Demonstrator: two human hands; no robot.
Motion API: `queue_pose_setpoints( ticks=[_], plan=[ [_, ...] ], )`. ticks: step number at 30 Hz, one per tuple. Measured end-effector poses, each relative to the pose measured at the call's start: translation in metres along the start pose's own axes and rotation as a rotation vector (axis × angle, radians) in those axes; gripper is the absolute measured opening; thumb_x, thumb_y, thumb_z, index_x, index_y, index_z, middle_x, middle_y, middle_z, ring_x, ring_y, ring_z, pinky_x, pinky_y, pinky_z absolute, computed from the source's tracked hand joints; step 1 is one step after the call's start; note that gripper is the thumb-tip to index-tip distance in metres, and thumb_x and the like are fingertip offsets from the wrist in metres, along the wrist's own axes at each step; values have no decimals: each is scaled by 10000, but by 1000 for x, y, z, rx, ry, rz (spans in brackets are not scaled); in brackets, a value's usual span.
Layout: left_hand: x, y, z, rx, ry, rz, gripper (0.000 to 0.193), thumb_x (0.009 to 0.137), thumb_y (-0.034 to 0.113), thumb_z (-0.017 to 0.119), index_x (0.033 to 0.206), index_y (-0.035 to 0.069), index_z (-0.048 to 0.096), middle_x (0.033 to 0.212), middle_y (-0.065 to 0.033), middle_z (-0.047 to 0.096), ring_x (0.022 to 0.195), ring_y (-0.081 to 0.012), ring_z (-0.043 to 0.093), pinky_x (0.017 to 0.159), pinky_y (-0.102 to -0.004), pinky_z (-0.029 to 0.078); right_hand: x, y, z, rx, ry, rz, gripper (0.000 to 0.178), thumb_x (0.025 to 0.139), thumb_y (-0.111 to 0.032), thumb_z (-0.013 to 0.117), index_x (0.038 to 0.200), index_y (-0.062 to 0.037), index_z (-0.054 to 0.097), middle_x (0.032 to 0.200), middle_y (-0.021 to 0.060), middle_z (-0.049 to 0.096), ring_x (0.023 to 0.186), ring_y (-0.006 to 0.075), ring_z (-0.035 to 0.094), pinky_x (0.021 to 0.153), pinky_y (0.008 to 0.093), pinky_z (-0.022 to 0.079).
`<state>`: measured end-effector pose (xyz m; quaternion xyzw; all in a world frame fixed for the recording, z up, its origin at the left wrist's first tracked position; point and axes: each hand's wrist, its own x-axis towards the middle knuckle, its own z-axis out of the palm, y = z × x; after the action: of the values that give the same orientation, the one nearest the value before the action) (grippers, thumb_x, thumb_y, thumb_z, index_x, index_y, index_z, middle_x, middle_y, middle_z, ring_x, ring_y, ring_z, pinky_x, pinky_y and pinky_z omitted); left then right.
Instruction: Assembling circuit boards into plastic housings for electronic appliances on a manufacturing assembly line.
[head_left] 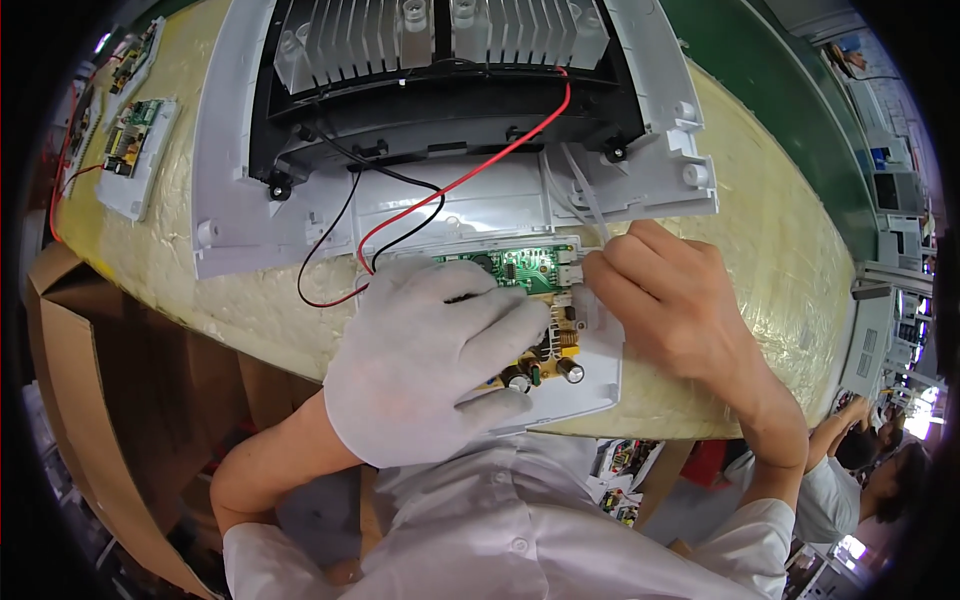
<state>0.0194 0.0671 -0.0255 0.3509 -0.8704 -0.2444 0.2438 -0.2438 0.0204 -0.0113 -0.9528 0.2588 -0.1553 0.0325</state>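
Left hand (435, 360) spread over circuit boards (535, 268) in white tray (603, 365), right hand (668, 295) pinching white wires (592, 197)

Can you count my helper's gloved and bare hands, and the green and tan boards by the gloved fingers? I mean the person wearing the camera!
Gloved left hand: 1
Bare right hand: 1
Green board: 1
Tan board: 1
Total: 4

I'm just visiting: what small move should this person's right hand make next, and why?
Perhaps the right hand should gently push toward the white sockets on the green circuit board: it sits right beside them, the white wires run down to it, and the gloved left hand covers part of the board. Whether a plug is seated is hidden.
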Motion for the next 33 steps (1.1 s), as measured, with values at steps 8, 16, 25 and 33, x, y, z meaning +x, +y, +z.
queue_pose_setpoints(
  ticks=[8,16,25,33],
  plan=[
    [1,0,2,30,-4,13,724,542,351,875,1186,69,703,1131,-88,746,991,-316,658,840,-498,480,-9,4,13,37,88,6,396,567,-59,717,952,35,710,831,53,568,669,211,572,463,347,419],
    [3,-1,-2,37,-86,-5,743,529,395,850,1182,69,711,1154,-79,740,1041,-292,646,834,-496,463,-7,4,22,95,161,-23,381,551,-66,704,915,50,706,820,82,572,658,234,583,471,359,424],
    [-39,19,-20,179,98,74,555,686,426,820,1160,158,717,1098,-5,717,1068,-177,643,794,-405,472,-8,-1,11,202,83,-11,356,606,-57,723,943,51,684,808,93,554,669,265,582,536,378,466],
    [-105,21,-35,504,51,232,331,637,330,678,948,232,731,897,84,656,656,-126,498,576,-340,343,-61,-15,-4,367,248,152,292,826,-166,759,1030,37,710,856,126,610,736,318,627,614,424,516]
  ],
)
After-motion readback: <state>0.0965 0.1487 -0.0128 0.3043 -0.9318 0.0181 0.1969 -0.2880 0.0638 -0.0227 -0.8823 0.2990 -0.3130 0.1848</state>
